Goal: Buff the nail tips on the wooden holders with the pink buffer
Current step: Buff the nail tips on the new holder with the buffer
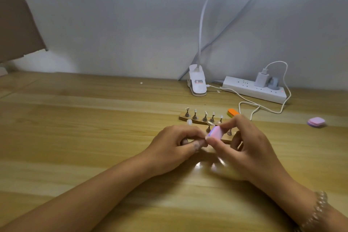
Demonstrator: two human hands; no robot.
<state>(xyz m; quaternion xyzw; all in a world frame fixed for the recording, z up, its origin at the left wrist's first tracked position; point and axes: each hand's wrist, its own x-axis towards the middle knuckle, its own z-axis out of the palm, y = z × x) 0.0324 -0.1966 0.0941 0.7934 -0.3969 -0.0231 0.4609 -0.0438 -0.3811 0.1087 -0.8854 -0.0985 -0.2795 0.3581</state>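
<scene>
the right grip [243, 145] is pinching the pink buffer [216, 132] between thumb and fingers, holding it just above the near wooden holder [226, 139] on the table [75, 128]. the left grip [175, 145] is curling right beside the buffer, thumb against forefinger; i cannot tell whether it is grasping anything. a second wooden holder [183, 118] with nail tips [195, 110] is standing just behind.
</scene>
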